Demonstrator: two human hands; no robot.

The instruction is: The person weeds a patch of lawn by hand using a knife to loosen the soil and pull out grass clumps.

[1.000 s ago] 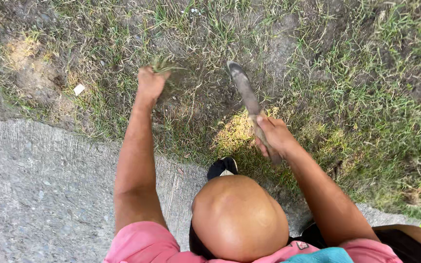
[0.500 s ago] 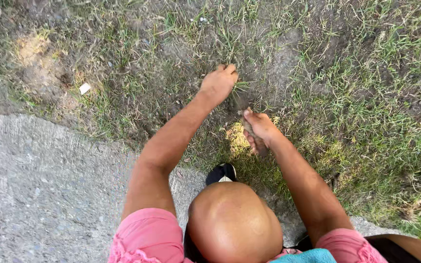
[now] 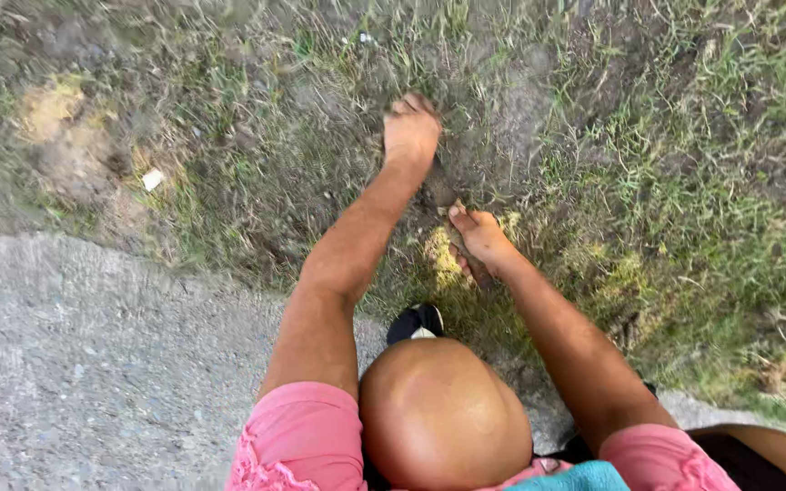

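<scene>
Crouched at the edge of a concrete path (image 3: pixel 75 364), weeding by hand. Left hand (image 3: pixel 409 135) stretched out, fingers curled down into the grass (image 3: pixel 320 118), seemingly bunching a tuft; closure hard to tell. Right hand (image 3: pixel 482 241) closed around a handle, the tool (image 3: pixel 455 244) nearly hidden against the dirt (image 3: pixel 511 109) just below the left hand. Next, probably, a firm gather of blades before any cut near the roots.

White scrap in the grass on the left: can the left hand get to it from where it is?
Probably yes. The white scrap lies in the open on thin grass, with nothing across the path. The left hand is stretched forward to its right and would have to swing over.
</scene>
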